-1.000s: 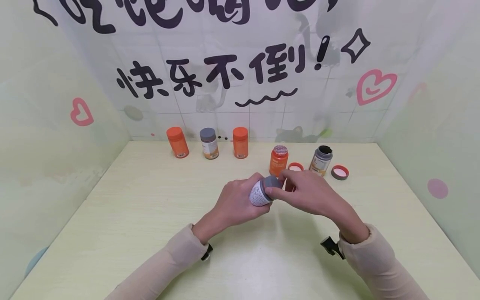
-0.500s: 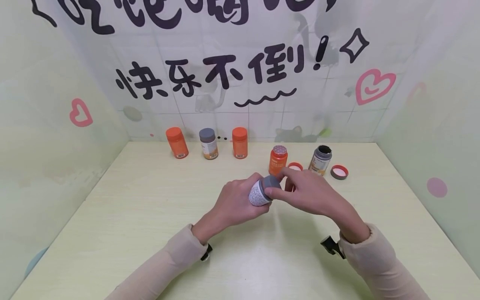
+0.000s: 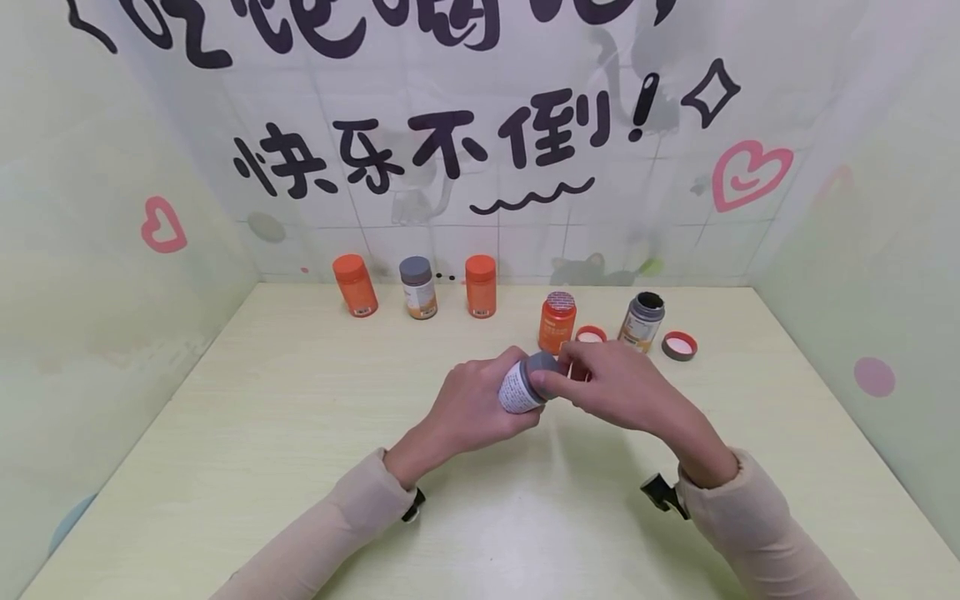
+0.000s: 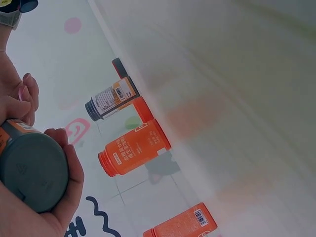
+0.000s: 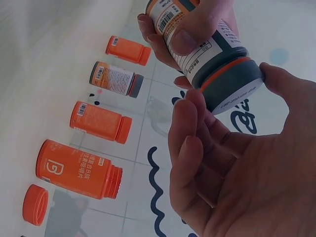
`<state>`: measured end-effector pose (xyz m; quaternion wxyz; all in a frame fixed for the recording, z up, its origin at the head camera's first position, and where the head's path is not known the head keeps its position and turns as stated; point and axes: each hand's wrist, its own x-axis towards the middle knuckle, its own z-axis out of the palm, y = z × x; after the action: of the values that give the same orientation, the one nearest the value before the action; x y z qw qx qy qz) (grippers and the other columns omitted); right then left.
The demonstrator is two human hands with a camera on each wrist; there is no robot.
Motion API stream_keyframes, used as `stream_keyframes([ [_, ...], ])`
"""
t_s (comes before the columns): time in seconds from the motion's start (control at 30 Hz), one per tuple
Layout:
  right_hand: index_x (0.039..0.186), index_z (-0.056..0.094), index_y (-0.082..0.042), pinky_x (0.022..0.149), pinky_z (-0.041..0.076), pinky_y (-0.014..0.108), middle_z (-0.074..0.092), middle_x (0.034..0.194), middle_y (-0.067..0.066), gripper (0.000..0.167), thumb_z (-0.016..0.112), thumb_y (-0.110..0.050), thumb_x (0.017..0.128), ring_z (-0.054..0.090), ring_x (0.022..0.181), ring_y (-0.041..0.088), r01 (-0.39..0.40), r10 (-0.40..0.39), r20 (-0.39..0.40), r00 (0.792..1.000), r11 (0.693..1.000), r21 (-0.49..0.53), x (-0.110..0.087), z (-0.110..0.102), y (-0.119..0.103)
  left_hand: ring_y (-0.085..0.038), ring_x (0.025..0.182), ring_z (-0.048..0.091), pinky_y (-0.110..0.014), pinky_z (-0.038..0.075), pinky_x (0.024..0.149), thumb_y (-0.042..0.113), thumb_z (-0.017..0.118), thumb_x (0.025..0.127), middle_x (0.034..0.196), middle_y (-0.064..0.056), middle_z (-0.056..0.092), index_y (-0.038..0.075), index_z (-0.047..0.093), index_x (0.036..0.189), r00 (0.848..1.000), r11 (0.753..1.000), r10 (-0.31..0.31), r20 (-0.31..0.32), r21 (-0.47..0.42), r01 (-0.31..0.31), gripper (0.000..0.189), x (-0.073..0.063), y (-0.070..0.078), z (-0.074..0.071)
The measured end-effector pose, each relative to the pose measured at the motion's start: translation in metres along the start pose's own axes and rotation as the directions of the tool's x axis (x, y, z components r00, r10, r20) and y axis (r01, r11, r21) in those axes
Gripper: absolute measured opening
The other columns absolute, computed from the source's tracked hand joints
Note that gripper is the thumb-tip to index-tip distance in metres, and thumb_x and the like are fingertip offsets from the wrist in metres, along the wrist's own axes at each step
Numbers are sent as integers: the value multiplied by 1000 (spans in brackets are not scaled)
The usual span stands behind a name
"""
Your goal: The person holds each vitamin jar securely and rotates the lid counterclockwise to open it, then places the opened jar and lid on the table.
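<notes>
Bottle [image 5: 198, 60] in L hand [image 3: 472, 404]; barcode lbl [image 5: 168, 21]; cap [image 5: 232, 85] txt unclear.

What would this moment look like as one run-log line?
left-hand grip: holds tilted bottle; right-hand grip: pinches gray cap; cap: on bottle; behind: uncapped orange bottle

a gray-capped bottle [image 3: 418, 288] stands between two orange bottles [image 3: 356, 287] at the back of a table [image 3: 262, 408]; to the right, an uncapped orange bottle [image 3: 557, 329], its seal [image 3: 560, 301] showing, stands near an open gray bottle [image 3: 641, 325]. one cap [image 3: 679, 345] lies beside the latter; another, partly hidden, apparently sits between the pair. lettering [image 3: 451, 154] and pink hearts [image 3: 750, 177] mark the walls [image 3: 450, 246].
</notes>
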<state>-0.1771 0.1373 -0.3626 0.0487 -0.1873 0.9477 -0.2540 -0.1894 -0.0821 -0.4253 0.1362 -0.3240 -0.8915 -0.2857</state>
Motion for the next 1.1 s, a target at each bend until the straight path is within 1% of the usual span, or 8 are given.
stream_keyframes([
  [0.2,101,65,-23,61,49,32,66,79,-6,40,63,-61,93,59,68,15,-6,5,20,1000,1000,21,-1,-2,-1,-8,66,62,-19,49,59,32,83,79,84,4,70,15,61,113,1000,1000,3,1,-2,-3,44,0,0,0],
  [0.47,108,64,-23,60,49,33,66,78,-4,43,65,-63,92,60,66,15,-1,-2,43,999,998,57,-2,-5,0,-7,65,62,-20,49,58,32,83,79,84,4,69,15,61,113,1000,1000,7,-4,-1,-7,44,0,-1,1],
  [0.57,108,63,-22,60,50,33,66,76,-4,46,62,-65,93,62,63,15,-9,6,42,999,997,71,-3,-4,0,-8,66,62,-20,49,59,33,84,79,85,4,69,16,61,113,1000,1000,4,-4,-1,-4,44,0,-1,1],
  [0.7,103,62,-21,59,49,34,66,74,-3,47,59,-67,93,63,61,14,-14,12,37,999,998,68,-3,-3,0,-8,66,63,-20,50,59,34,84,79,85,3,70,16,61,113,1000,1000,0,-1,1,0,45,0,-1,1],
  [0.87,97,63,-21,58,49,33,64,72,-4,45,60,-66,93,62,61,14,-17,16,28,999,998,63,-3,-2,1,-8,66,62,-21,49,59,35,84,79,84,4,69,16,61,113,1000,1000,-4,0,4,4,45,0,0,1],
  [1.1,96,64,-22,59,50,33,64,73,-5,40,62,-63,94,62,61,13,5,-7,37,999,998,58,-1,-1,2,-8,65,62,-20,49,58,34,83,79,83,4,69,16,61,113,1000,1000,4,-1,10,-4,44,0,0,2],
])
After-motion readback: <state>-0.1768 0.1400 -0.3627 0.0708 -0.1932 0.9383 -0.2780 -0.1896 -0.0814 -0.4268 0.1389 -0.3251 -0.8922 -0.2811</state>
